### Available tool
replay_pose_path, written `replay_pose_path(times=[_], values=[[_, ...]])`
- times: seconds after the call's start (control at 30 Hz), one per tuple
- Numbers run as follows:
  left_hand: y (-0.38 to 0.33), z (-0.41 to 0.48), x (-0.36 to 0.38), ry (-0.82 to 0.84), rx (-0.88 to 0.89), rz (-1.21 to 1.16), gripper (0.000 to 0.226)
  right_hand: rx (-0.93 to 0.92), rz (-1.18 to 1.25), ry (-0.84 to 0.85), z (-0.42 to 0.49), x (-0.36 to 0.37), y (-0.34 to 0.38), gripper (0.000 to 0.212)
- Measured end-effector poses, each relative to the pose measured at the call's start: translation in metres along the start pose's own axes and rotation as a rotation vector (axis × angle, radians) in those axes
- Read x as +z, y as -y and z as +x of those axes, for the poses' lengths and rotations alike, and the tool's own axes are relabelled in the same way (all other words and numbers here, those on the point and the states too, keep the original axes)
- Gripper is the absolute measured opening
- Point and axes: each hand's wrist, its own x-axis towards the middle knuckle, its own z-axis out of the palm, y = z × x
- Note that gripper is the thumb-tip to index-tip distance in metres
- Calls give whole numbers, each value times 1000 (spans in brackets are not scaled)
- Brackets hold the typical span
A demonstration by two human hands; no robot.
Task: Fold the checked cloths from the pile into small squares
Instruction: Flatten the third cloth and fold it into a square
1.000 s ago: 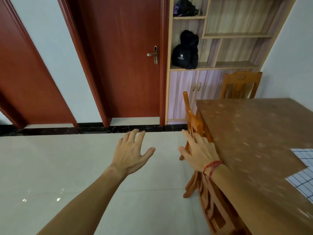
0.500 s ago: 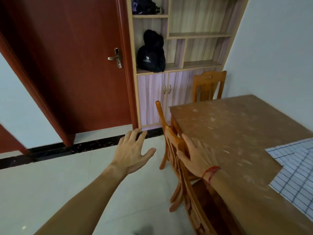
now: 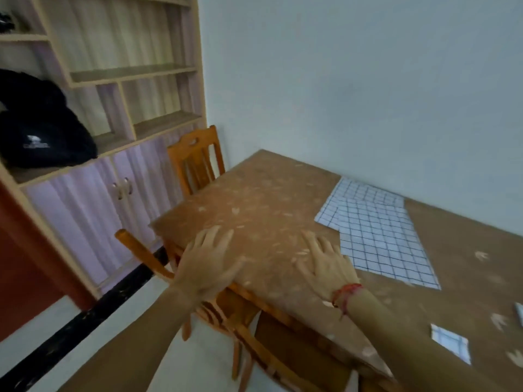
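Note:
A pile of white cloths with blue checks lies spread flat on the brown table, toward the wall. A small folded checked square sits near the table's front edge at the right. My left hand hovers with spread fingers over the table's left edge, holding nothing. My right hand, with a red string on its wrist, is stretched out with fingers spread just left of the cloth pile, empty. The frame is blurred by motion.
One wooden chair stands at the table's far end and another chair is tucked at its near left side. A cabinet with shelves holds a black bag. Another pale item shows at the right border.
The view has swung to the right from the door to the table. The checked cloths have come fully into sight. Both hands stay open and now lie over the table.

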Motion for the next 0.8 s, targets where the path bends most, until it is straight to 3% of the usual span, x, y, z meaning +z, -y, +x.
replay_pose_path(times=[0.2,0.47,0.8], values=[[-47,62,22,57,217,-20,87,285,20,-41,-19,-10,-61,71],[-142,122,73,119,459,-72,71,548,39,-28,-43,1,-142,75],[-217,191,139,236,525,-76,82,684,102,24,-9,26,-232,78]])
